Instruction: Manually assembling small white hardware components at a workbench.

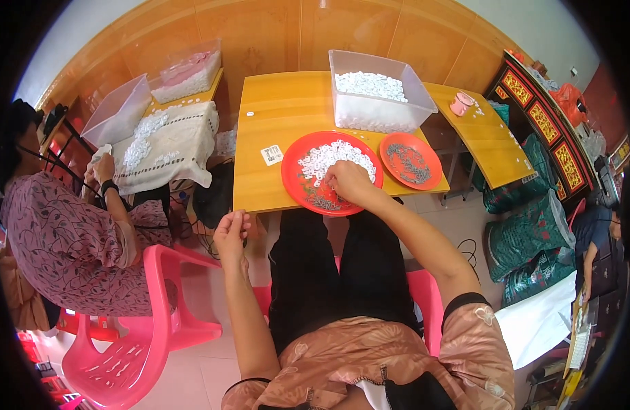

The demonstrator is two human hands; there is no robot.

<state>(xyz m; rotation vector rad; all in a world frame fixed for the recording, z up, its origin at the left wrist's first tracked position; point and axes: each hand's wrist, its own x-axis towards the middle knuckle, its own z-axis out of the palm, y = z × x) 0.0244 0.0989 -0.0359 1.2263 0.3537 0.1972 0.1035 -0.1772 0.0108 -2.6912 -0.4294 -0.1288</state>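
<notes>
My right hand (348, 182) rests in a big red plate (294, 183) on the yellow table (274, 116), fingers pinched among small white pieces (329, 156) and grey metal bits (322, 201). Whether it grips one I cannot tell. My left hand (231, 232) hovers below the table's front edge, fingers pinched together on something small and hard to make out. A smaller red plate (411, 161) with grey metal parts lies just right of the big plate. Behind both stands a clear plastic bin (378, 96) full of white pieces.
A person in a patterned top (69, 232) sits at my left on a pink chair (137, 328), working at a cloth-covered table (171, 143) with white pieces and clear bins. A pink cup (460, 103) stands on a second yellow table at the right. Green sacks (527, 232) lie on the floor.
</notes>
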